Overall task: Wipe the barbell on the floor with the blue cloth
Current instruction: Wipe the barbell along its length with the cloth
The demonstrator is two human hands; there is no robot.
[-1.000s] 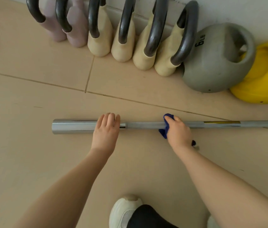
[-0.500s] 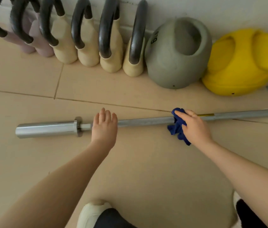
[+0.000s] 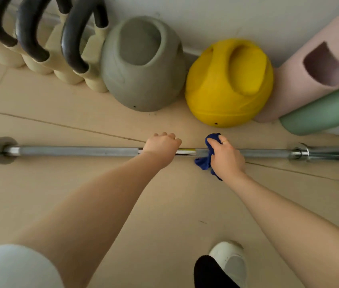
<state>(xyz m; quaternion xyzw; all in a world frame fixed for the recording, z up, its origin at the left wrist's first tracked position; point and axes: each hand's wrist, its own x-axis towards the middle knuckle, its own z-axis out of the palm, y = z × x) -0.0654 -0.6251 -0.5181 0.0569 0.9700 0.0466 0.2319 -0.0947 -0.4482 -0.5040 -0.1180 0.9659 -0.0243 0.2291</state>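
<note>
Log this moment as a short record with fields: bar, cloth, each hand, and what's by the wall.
barbell: lies flat on the tiled floor
blue cloth: wrapped over the bar
right hand: grips the cloth around the bar
left hand: fingers curled over the bar, beside the cloth
by wall: grey kettlebell, yellow kettlebell

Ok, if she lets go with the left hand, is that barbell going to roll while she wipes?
Likely yes: the barbell is a round bar with no plates, lying on smooth floor. The left hand seems to be steadying it. The blue cloth looks soft and would offer little braking.
</note>
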